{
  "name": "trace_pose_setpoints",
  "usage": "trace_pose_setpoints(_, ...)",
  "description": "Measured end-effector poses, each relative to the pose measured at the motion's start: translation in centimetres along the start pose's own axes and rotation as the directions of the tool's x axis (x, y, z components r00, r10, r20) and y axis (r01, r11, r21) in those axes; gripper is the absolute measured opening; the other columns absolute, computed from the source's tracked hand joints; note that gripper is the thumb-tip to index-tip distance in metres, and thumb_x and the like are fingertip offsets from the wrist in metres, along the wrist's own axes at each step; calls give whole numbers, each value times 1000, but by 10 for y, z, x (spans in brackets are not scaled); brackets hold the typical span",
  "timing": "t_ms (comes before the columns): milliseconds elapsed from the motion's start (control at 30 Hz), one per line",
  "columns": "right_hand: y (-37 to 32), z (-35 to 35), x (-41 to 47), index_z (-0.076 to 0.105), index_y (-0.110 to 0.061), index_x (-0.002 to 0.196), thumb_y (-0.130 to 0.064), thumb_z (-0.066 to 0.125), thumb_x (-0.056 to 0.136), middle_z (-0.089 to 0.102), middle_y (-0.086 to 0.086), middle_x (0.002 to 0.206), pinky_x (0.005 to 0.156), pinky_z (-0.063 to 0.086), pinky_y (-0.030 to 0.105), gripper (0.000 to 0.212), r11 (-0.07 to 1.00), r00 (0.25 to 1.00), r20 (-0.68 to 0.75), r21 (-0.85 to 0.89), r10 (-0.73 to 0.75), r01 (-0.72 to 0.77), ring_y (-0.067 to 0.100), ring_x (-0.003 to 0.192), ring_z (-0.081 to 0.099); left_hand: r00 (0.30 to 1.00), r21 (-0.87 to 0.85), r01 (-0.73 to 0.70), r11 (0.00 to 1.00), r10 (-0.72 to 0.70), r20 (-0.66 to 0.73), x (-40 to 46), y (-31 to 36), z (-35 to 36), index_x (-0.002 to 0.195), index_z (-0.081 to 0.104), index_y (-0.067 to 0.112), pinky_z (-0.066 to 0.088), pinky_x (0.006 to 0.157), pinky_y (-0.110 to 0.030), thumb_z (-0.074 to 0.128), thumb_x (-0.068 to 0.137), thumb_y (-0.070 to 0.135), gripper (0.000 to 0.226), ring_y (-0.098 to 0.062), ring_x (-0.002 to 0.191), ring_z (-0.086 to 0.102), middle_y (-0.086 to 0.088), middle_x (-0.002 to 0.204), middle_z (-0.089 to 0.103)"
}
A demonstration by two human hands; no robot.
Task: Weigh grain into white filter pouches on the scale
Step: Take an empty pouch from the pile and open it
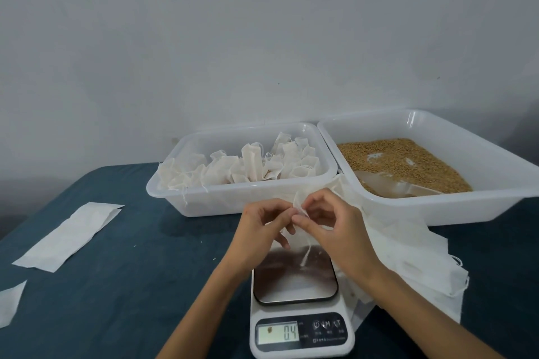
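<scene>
Both hands, left (262,223) and right (329,221), pinch a pouch (300,211) over the scale (294,280), seemingly opening its mouth. Next it probably needs grain (402,160) from the scoop (388,183).

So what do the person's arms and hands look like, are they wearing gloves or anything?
No gloves. The left hand and right hand are both bare, and so are both forearms right down to the bottom edge of the picture. No sleeves, watch, bracelet or rings show anywhere on them.
</scene>
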State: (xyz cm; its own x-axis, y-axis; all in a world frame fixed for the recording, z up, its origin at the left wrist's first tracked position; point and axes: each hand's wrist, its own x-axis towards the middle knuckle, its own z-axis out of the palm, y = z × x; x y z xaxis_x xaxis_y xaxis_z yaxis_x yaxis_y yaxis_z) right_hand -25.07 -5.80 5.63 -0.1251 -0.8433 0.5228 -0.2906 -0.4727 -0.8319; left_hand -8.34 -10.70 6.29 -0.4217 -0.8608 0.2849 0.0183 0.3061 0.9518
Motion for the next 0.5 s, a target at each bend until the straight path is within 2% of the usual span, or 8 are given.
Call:
trace_pose_setpoints(100,3,-1,1,56,-28,94,-18,72,93,75,-10,77,66,52,14,19,998,999,-29,-59,-18,16,8,71,71,1000,19,9,1000,-9,-19,0,-2,1,86,76,13,55,53,-29,63,104,8,23,-17,69,64,-5,73,68)
trace_pose_setpoints(167,4,-2,2,55,-28,95,-13,66,97,75,-9,77,66,53,15,19,997,999,-30,-73,-27,25,9,72,72,998,11,20,1000,-20,-66,1,-4,1,83,73,11,54,50,-29,62,104,11,23,-15,64,61,-5,69,64)
trace_pose_setpoints(267,8,-5,3,70,-27,93,-5,63,96,74,-13,85,73,57,21,23,975,993,4,-193,-114,113,7,82,72,994,-1,16,1000,-16,-106,2,-5,0,79,72,14,50,47,-28,64,100,14,23,-13,60,56,-2,66,61)
trace_pose_setpoints(333,9,-5,3,75,-28,91,-12,60,95,73,-16,85,74,56,27,22,958,991,41,-252,-130,136,5,81,69,998,13,-14,1000,14,-68,1,-4,1,81,74,14,50,49,-28,66,98,19,19,-14,62,57,-3,68,62)
trace_pose_setpoints(433,7,-3,2,68,-35,75,-34,54,98,66,-12,70,65,49,25,27,989,997,77,-143,-14,25,6,66,62,997,40,-74,996,74,-17,-1,-1,3,92,81,14,53,62,-27,70,98,15,13,-13,79,62,-4,89,72)
trace_pose_setpoints(500,2,-4,4,74,-24,78,-45,52,101,72,-7,75,72,52,25,37,992,992,68,58,105,-109,8,73,68,993,39,-74,996,78,-93,0,3,1,97,85,20,53,78,-23,75,93,22,11,-9,100,65,1,112,69)
